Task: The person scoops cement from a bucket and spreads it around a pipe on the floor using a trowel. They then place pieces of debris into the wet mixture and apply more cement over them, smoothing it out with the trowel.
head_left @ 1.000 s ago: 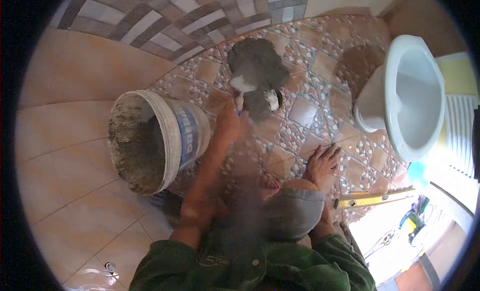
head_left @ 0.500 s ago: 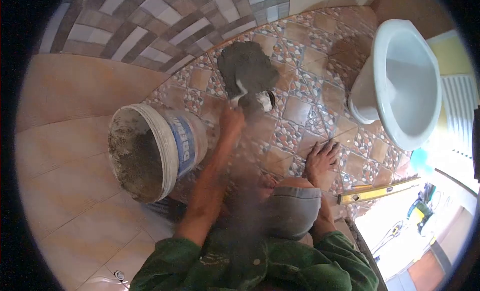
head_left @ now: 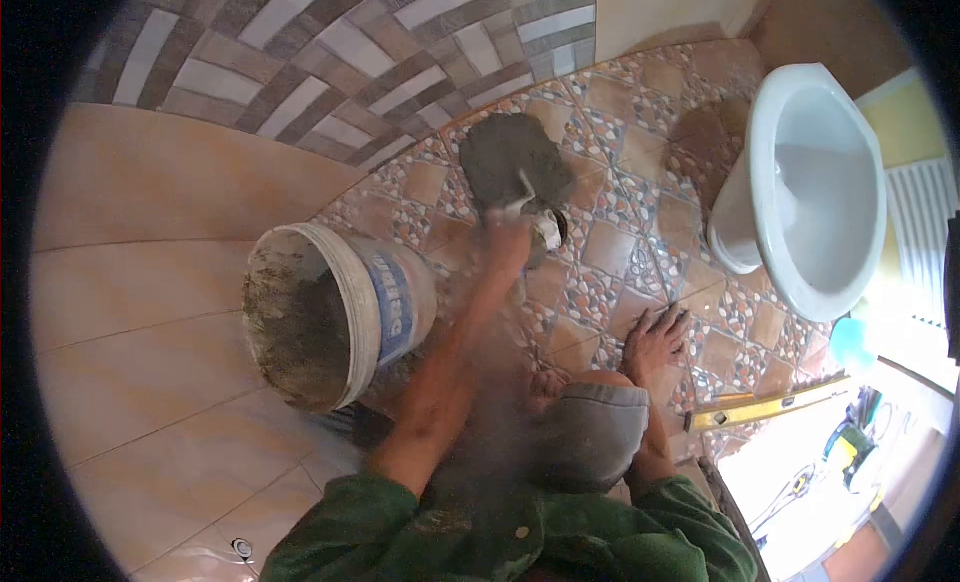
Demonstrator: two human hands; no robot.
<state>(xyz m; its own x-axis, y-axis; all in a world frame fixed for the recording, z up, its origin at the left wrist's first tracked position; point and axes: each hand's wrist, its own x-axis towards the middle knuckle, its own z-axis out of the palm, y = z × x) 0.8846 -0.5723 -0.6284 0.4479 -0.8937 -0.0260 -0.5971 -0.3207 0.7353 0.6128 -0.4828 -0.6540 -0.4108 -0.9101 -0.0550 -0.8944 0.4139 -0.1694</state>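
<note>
- Since half a second ago the left hand (head_left: 507, 244) has slid to the right, closer to the white pipe stub (head_left: 550, 225) in the floor. The right hand has stayed planted where it was.
- Nearest is the person's bent knee (head_left: 590, 432) in grey cloth, above the green shirt.
- Just beyond the knee, the right hand (head_left: 655, 340) lies flat on the patterned floor (head_left: 610, 252) with fingers spread. It holds nothing and seems to prop the body.
- A yellow spirit level (head_left: 765, 404) lies on the floor to the right of that hand, untouched.
- At left, a white bucket (head_left: 352, 302) with grey mix inside stands beside the outstretched left arm.
- Further out, the left hand is closed round the handle of a trowel (head_left: 520, 197), whose blade rests on the near edge of the mortar patch (head_left: 510, 152).
- The step looks like spreading that mortar around the pipe stub. The next stroke calls for a flat, steady blade that keeps mix out of the pipe mouth.
- The mortar lies just beyond the left hand and well apart from the right.
- At far right stands a white toilet bowl (head_left: 815, 182), apart from the mortar.
</note>
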